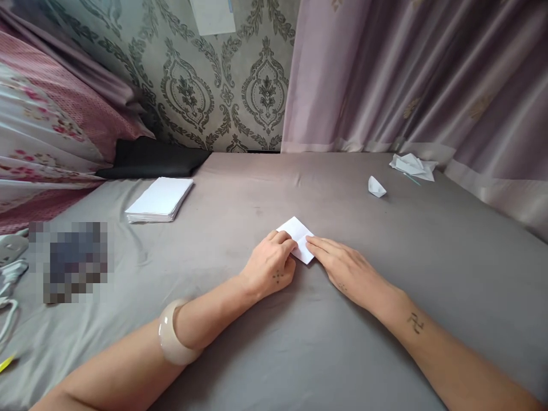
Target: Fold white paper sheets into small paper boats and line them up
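A small folded white paper (298, 238) is pressed flat on the grey bed sheet (265, 354), roughly mid-frame. The left hand (273, 265) is laid on the paper's near-left part, fingers curled down, fingertips on the paper; nothing is gripped, just held down. The right hand (342, 267) is laid flat and open beside it, fingers stretched, tips touching the paper's right edge. The two hands are close together, almost meeting at the paper's near corner. A pale bangle (173, 334) is worn on the left wrist.

A stack of white sheets (160, 200) is seen far left on the bed, well apart from the hands. A black cushion (152, 158) is placed behind the stack, against the patterned wall (222, 85). A small folded paper piece (376, 186) is seen far right on the bed, and crumpled white paper (413, 165) is seen beyond it near the pink curtain (419, 74). A floral fabric (47, 114) is seen at upper left. A blurred patch is seen at left; its content cannot be told. White cables (9, 268) are seen at the left edge.
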`<state>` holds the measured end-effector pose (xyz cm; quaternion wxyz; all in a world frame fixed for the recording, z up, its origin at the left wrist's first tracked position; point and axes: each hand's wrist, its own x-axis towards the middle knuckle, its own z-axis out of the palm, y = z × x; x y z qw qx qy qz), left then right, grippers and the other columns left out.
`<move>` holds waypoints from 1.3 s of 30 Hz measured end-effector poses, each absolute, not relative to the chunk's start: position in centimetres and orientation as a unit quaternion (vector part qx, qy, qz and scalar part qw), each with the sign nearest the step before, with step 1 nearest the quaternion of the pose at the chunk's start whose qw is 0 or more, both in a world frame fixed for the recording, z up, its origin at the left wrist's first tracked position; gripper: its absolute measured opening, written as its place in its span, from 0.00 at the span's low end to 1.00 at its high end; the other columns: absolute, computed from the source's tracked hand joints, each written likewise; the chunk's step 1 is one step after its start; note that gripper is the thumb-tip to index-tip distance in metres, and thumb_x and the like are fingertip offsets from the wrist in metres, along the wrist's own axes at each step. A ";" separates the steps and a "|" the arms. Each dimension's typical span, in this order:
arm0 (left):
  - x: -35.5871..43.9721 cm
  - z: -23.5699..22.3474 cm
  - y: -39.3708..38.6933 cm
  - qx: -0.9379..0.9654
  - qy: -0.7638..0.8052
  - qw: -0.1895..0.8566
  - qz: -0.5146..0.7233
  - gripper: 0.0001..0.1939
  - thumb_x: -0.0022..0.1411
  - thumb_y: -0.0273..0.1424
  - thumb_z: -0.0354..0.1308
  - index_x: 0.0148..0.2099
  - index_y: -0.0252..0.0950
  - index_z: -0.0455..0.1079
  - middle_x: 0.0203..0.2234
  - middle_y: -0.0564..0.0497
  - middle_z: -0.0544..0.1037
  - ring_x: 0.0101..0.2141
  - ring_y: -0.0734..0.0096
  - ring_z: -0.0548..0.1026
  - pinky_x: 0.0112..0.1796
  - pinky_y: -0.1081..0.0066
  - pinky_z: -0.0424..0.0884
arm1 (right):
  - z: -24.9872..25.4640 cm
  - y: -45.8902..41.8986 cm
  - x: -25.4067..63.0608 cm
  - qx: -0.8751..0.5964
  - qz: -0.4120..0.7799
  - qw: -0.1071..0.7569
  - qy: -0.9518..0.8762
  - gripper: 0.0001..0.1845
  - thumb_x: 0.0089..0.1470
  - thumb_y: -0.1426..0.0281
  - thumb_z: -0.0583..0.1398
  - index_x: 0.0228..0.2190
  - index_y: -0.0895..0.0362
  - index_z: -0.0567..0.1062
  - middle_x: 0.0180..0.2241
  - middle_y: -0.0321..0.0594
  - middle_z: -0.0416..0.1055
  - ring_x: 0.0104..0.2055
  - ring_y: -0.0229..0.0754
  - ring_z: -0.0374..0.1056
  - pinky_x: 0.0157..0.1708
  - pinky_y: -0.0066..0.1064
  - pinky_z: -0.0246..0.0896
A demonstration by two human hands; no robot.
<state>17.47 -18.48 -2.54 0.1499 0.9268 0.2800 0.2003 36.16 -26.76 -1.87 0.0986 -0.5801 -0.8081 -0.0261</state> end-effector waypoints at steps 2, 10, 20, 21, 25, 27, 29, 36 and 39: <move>17.6 -2.5 -18.9 0.918 0.312 0.153 0.192 0.15 0.53 0.20 0.49 0.41 0.35 0.72 0.37 0.46 0.74 0.38 0.63 0.69 0.39 0.67 0.70 | -2.0 -26.7 36.2 -0.586 -0.019 0.101 -0.804 0.26 0.56 0.84 0.47 0.54 0.62 0.69 0.56 0.48 0.68 0.57 0.47 0.65 0.53 0.41 0.67; 17.6 -2.5 -18.8 0.890 0.348 0.201 0.214 0.06 0.61 0.26 0.52 0.36 0.37 0.71 0.36 0.49 0.75 0.38 0.64 0.71 0.39 0.66 0.70 | -1.7 -26.4 35.7 -0.640 0.014 0.167 -0.750 0.13 0.62 0.71 0.52 0.42 0.55 0.76 0.50 0.42 0.73 0.49 0.47 0.70 0.43 0.41 0.69; 17.7 -3.5 -18.6 0.850 0.395 0.245 0.248 0.08 0.64 0.31 0.53 0.38 0.36 0.73 0.38 0.46 0.73 0.41 0.61 0.70 0.43 0.62 0.70 | -2.2 -25.6 35.1 -0.714 0.070 0.243 -0.653 0.12 0.62 0.68 0.53 0.30 0.54 0.74 0.43 0.38 0.73 0.43 0.43 0.68 0.39 0.34 0.63; 17.8 -3.5 -18.6 0.846 0.401 0.249 0.248 0.07 0.64 0.31 0.53 0.37 0.36 0.72 0.38 0.46 0.73 0.42 0.61 0.69 0.43 0.62 0.70 | -2.3 -25.5 35.0 -0.716 0.063 0.248 -0.649 0.11 0.61 0.68 0.53 0.29 0.55 0.73 0.42 0.39 0.73 0.43 0.43 0.68 0.39 0.34 0.63; 17.9 -3.5 -18.5 0.841 0.407 0.256 0.246 0.08 0.64 0.31 0.53 0.36 0.36 0.72 0.38 0.46 0.72 0.42 0.61 0.68 0.44 0.62 0.69 | -2.8 -25.1 34.6 -0.725 0.030 0.250 -0.641 0.10 0.60 0.68 0.54 0.28 0.56 0.70 0.40 0.42 0.71 0.42 0.45 0.65 0.41 0.36 0.62; 17.9 -3.6 -18.5 0.840 0.409 0.256 0.247 0.08 0.64 0.31 0.52 0.36 0.36 0.71 0.38 0.46 0.71 0.42 0.61 0.68 0.43 0.62 0.69 | -3.0 -25.0 34.5 -0.728 0.021 0.246 -0.639 0.11 0.60 0.68 0.53 0.27 0.56 0.69 0.40 0.43 0.70 0.41 0.46 0.64 0.41 0.37 0.62; 18.0 -3.6 -18.4 0.838 0.415 0.257 0.246 0.08 0.64 0.31 0.53 0.35 0.36 0.71 0.38 0.46 0.71 0.42 0.61 0.68 0.43 0.62 0.69 | -3.2 -24.8 34.5 -0.730 0.018 0.244 -0.638 0.11 0.60 0.68 0.53 0.26 0.56 0.68 0.39 0.44 0.70 0.41 0.47 0.63 0.41 0.37 0.61; 18.1 -3.4 -18.3 0.824 0.430 0.279 0.241 0.07 0.63 0.31 0.54 0.33 0.35 0.70 0.37 0.45 0.70 0.42 0.61 0.67 0.43 0.61 0.69 | -3.8 -24.6 34.8 -0.727 0.006 0.235 -0.645 0.11 0.60 0.67 0.53 0.26 0.56 0.67 0.37 0.45 0.68 0.39 0.47 0.62 0.41 0.38 0.61; 18.1 -3.3 -18.1 0.823 0.432 0.285 0.234 0.07 0.62 0.31 0.55 0.32 0.35 0.70 0.37 0.45 0.70 0.42 0.61 0.67 0.44 0.60 0.69 | -3.8 -24.5 34.7 -0.727 -0.001 0.229 -0.647 0.11 0.60 0.68 0.53 0.26 0.55 0.67 0.35 0.46 0.67 0.39 0.47 0.62 0.40 0.38 0.61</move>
